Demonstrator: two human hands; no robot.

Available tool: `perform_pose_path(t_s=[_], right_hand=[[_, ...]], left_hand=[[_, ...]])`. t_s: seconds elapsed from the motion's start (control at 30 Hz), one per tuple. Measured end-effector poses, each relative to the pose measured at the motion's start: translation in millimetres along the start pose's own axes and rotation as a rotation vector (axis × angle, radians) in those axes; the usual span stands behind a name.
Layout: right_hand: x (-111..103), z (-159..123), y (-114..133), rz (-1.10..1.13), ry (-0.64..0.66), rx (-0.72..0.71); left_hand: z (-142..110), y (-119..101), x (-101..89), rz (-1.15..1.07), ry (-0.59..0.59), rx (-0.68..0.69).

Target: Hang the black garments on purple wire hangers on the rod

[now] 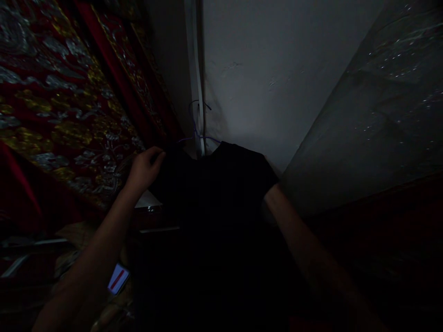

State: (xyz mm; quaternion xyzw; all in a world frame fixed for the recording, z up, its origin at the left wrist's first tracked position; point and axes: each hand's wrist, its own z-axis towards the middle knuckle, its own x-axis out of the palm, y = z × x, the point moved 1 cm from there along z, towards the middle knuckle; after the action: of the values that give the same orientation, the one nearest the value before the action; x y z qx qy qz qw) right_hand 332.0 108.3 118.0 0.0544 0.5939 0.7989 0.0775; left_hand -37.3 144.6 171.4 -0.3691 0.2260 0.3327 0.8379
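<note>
A black short-sleeved shirt (221, 193) hangs in front of me on a thin purple hanger (195, 131). The hanger's hook is up by a narrow pale strip on the wall. My left hand (147, 168) is closed at the shirt's left shoulder, thumb and fingers pinching the dark cloth. On the other side, my right forearm (294, 226) reaches up to the right sleeve. The shirt's cloth covers my right hand, so its fingers are hidden. Darkness swallows the lower part of the shirt.
Red cloth (79, 92) with gold and silver decoration hangs at the left. A pale wall (270, 69) stands behind the hanger, and shiny clear plastic sheeting (391, 106) covers the right side. A lit phone (118, 279) lies low on the left.
</note>
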Motion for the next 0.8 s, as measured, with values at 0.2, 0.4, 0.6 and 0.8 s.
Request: perform_pose_path(t_s=[0.2, 0.4, 0.6, 0.8], right_hand=[[-6, -3, 37, 0.303, 0.044, 0.030], [23, -34, 101, 0.336, 0.441, -0.060], [58, -66, 66, -0.284, 0.700, -0.403], [92, -41, -4, -0.615, 0.341, -0.635]], left_hand=[[-1, -7, 4.6, -0.048, -0.083, -0.016], [11, -12, 10.5, -0.138, -0.091, 0.061], [-8, -12, 17.8, -0.180, -0.168, 0.147], [-38, -59, 39.6, -0.448, -0.059, 0.321]])
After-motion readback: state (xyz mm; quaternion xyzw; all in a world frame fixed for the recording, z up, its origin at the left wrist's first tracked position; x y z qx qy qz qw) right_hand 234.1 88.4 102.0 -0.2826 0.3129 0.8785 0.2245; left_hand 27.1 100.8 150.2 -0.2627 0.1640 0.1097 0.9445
